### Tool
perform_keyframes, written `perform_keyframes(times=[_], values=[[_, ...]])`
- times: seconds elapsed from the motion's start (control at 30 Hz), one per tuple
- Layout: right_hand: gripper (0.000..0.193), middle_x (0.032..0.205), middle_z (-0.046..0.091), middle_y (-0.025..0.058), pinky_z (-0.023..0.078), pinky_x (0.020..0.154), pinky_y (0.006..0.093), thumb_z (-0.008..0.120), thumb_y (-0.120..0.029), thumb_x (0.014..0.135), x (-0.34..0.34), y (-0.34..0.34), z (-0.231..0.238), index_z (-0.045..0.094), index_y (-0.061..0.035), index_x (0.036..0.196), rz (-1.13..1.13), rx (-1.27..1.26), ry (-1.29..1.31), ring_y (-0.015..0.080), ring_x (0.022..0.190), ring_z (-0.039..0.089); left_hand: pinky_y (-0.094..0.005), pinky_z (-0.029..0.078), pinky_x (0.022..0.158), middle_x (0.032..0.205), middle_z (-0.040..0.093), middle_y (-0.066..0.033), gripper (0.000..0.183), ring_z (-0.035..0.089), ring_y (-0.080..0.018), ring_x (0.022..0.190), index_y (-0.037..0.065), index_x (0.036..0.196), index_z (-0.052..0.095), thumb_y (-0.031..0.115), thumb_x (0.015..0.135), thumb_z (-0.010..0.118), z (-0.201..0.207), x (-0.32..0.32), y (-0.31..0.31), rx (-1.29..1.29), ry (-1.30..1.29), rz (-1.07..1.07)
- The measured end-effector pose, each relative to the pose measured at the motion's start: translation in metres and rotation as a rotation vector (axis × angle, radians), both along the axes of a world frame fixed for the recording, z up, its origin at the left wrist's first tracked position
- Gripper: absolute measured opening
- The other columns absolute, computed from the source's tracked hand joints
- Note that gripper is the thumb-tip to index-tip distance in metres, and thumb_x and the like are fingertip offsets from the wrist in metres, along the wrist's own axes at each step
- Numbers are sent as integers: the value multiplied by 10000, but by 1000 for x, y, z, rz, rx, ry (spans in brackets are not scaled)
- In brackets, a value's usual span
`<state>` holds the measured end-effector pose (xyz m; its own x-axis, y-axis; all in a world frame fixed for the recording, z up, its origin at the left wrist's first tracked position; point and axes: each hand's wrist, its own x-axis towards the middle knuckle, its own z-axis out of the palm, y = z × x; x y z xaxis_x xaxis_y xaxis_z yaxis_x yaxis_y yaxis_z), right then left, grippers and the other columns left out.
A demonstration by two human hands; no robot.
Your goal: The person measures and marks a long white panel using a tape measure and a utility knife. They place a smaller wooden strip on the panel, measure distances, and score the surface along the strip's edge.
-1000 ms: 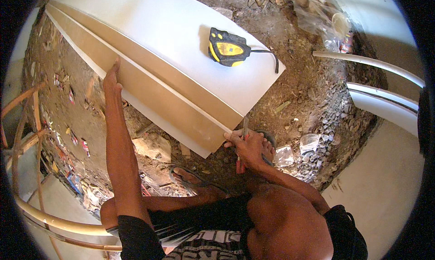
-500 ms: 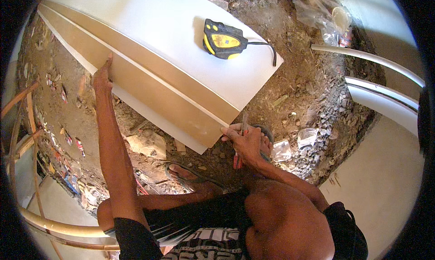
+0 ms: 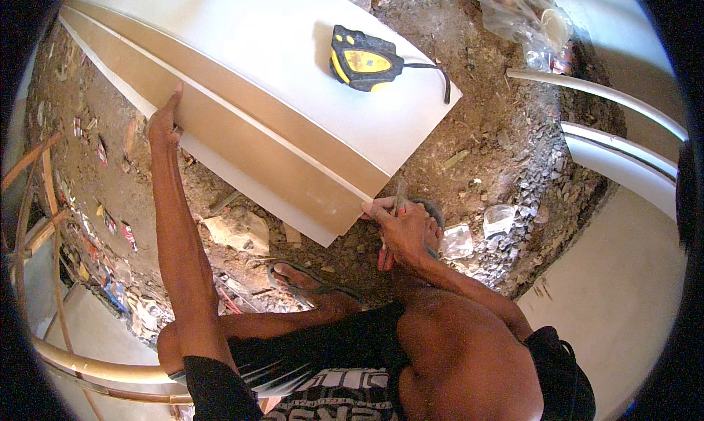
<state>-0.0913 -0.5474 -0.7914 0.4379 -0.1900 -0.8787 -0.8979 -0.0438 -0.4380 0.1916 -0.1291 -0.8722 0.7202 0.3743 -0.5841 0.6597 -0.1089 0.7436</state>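
A large white sheet point(image 3: 257, 32) lies on the ground, its near part covered by a long brown board point(image 3: 279, 179) with a thin white strip point(image 3: 242, 120) running along it. My left hand point(image 3: 166, 120) grips the board's near long edge, fingers reaching onto its brown face. At the right end, my right hand point(image 3: 405, 227) pinches the end of the strip between thumb and finger. A slim tool with a red handle point(image 3: 385, 257) and a grey, blade-like end is held in that same hand; its exact kind is partly hidden. A black-and-yellow tape measure point(image 3: 364, 60) rests on the white sheet.
The dirt floor point(image 3: 506, 142) is strewn with stones and litter. Clear plastic cups point(image 3: 499, 221) lie right of my foot. Pale pipes point(image 3: 587, 87) stick in at the right, beside a wall. Wooden sticks point(image 3: 50, 179) stand at the left. My sandalled feet point(image 3: 297, 278) are close to the board.
My right hand stays at the strip's end, its fingers slightly shifted. The left hand keeps its hold, and the whole view has moved a little.
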Motion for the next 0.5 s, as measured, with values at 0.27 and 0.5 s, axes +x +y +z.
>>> perform_keyframes(times=[0.27,0.5], values=[[239,634,673,36,406,427,249,770,-257,834,-30,1,-53,760,-21,875,84,-118,-195,79,465,531,-465,468,897,1347,549,-170,975,526,-307,1191,28,1375,493,587,662,852,23,6,-11,190,165,-179],[253,577,628,53,421,305,310,747,-241,855,-20,1,-37,742,11,882,23,-19,-94,150,349,523,-496,494,920,1348,545,-171,1053,517,-333,1223,20,1373,489,673,620,828,15,1,-2,252,122,-152]])
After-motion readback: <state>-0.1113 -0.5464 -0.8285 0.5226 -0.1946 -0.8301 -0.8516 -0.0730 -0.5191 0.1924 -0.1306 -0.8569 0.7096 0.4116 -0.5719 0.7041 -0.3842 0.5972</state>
